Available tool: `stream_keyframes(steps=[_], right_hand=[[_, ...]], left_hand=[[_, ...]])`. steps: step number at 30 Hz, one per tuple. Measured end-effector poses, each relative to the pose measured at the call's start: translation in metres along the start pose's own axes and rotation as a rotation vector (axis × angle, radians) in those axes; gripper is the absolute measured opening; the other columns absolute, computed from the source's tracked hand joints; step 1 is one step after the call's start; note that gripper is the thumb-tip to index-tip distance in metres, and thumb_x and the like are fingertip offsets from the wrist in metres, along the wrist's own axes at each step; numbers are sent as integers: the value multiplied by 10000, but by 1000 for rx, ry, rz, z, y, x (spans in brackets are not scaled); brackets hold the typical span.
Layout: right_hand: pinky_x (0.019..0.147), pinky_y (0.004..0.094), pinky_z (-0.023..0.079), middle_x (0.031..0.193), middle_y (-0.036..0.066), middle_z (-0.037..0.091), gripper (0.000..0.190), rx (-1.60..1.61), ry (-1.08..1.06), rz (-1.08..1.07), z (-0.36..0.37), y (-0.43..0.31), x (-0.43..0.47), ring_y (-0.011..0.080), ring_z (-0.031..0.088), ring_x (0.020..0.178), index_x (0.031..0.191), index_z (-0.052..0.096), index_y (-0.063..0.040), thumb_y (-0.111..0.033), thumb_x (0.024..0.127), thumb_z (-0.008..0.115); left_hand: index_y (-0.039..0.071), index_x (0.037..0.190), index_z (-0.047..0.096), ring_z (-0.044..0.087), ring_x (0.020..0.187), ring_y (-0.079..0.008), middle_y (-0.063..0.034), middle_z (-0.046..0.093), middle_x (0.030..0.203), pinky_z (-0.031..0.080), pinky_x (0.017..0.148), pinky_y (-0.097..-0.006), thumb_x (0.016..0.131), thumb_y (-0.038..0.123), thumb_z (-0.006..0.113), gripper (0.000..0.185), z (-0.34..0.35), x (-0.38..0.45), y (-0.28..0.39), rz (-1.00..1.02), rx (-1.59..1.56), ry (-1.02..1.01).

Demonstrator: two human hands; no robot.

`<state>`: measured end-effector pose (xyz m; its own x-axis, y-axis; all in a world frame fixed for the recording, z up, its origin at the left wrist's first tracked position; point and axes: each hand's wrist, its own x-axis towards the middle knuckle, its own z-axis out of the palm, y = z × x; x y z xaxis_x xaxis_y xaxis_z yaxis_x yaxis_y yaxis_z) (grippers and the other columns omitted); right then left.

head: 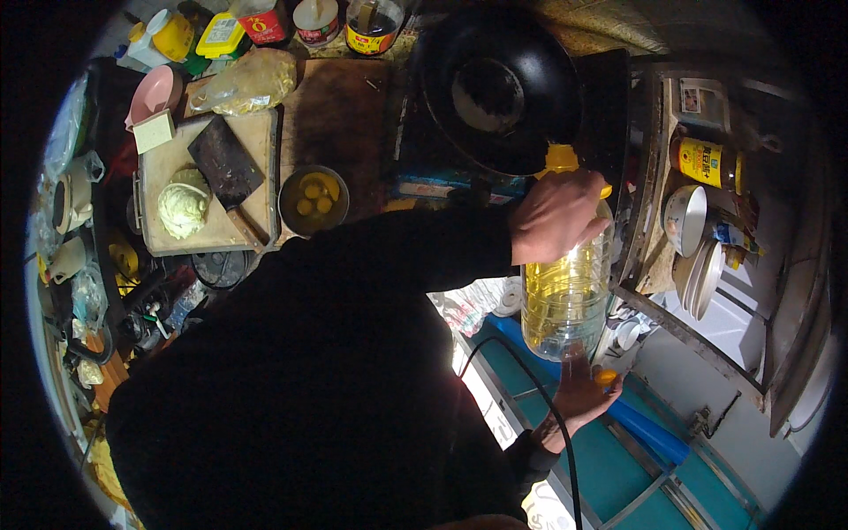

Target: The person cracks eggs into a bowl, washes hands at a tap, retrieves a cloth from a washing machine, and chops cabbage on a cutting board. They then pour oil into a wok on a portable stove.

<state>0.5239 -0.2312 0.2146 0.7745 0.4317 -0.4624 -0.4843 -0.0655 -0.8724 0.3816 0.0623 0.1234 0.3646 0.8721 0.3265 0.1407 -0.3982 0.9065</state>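
Observation:
My left hand point(560, 215) grips the upper part of a large clear plastic bottle of yellow cooking oil point(563, 305), just below its yellow neck point(561, 158). The neck is at the lower right rim of a black wok point(543, 73). My right hand point(586, 394) is at the bottle's base, with a small yellow cap point(606, 377) held at its fingers. Whether oil is flowing cannot be told. To the left, a metal bowl point(283, 211) holds several egg yolks. A cleaver point(225, 162) and a piece of cabbage point(183, 204) lie on a pale cutting board point(156, 235).
Jars and tubs stand behind the boards, near a bagged food item point(255, 83) and a pink dish point(157, 93). On the right, a shelf holds a yellow-labelled jar point(702, 161), a bowl point(686, 218) and stacked plates point(702, 281). A black cable point(560, 411) hangs near my right wrist.

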Motion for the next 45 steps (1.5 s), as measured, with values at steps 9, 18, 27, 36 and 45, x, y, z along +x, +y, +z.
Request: stream_keyframes(steps=[9, 18, 27, 36, 45], right_hand=[[1078, 550, 428, 1258, 302, 650, 464, 13, -2, 16, -2, 0, 1, 405, 618, 1223, 934, 662, -94, -550, 942, 579], [1129, 532, 358, 1303, 310, 629, 486, 16, 75, 21, 7, 0, 2, 401, 580, 1278, 918, 661, -77, -562, 896, 636], [1099, 542, 397, 1224, 291, 671, 495, 13, 47, 19, 0, 0, 6, 395, 621, 1209, 912, 670, -76, -569, 897, 631], [1122, 547, 356, 1357, 298, 592, 679, 26, 59, 64, -2, 5, 11, 403, 560, 1285, 1353, 571, -58, -575, 912, 588], [1144, 554, 311, 1425, 297, 535, 622, 43, 89, 29, -12, 13, 11, 407, 511, 1332, 1266, 618, -88, -592, 901, 587]], left_hand=[[-36, 959, 576, 670, 772, -357, -212, 643, 863, 553, 752, -438, 879, 256, 775, 362, 4, 1, -4, -8, -25, -1], [-63, 1116, 571, 678, 952, -400, -243, 672, 1020, 540, 878, -454, 906, 286, 736, 439, -4, 4, -1, -85, -37, -108], [-55, 1065, 569, 681, 898, -402, -241, 672, 968, 544, 829, -466, 898, 288, 737, 417, -10, 7, -1, -83, -42, -109], [-53, 1043, 572, 676, 895, -416, -257, 665, 949, 539, 824, -472, 897, 290, 732, 406, -11, 8, 0, -44, -52, -67], [-46, 1057, 566, 682, 872, -411, -254, 670, 953, 545, 816, -465, 912, 293, 718, 399, -16, 5, 3, -67, -47, -83]])
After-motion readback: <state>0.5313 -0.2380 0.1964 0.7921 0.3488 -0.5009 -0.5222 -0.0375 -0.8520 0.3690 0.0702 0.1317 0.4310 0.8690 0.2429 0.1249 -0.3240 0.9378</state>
